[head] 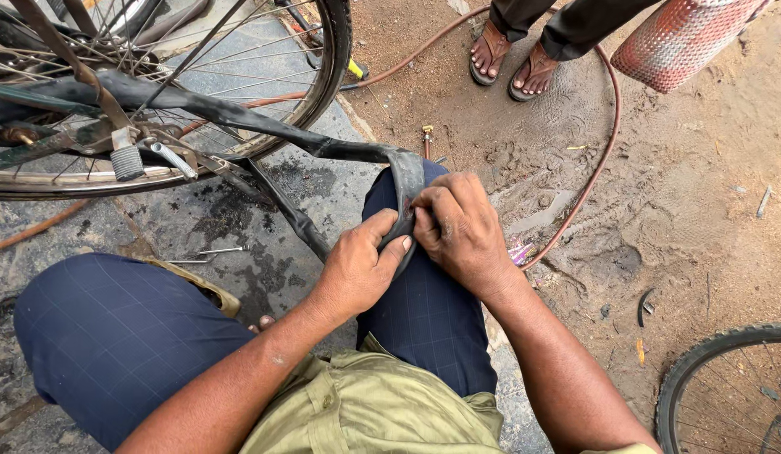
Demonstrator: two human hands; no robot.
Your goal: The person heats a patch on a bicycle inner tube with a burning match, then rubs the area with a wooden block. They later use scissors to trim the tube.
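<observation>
Both hands, left hand (357,265) and right hand (462,227), are clamped together on the black inner tube (239,118) (already pulled out of the bicycle wheel (327,76)) over the knee; refitting remains.

the ground is stained stone paving (239,227) on the left half and sandy dirt (701,210) on the right. on the dirt, an orange hose (604,143) curves from 12 o'clock down to the centre. a brass fitting (426,133) lies just above centre, and a shiny wrapper (520,252) just right of centre. two sandalled feet (512,63) stand at 1 o'clock. on the paving, thin metal rods (214,250) lie at 9 o'clock. a bicycle wheel (331,76) rests at 11 o'clock, another wheel (726,378) at 4 o'clock.
</observation>
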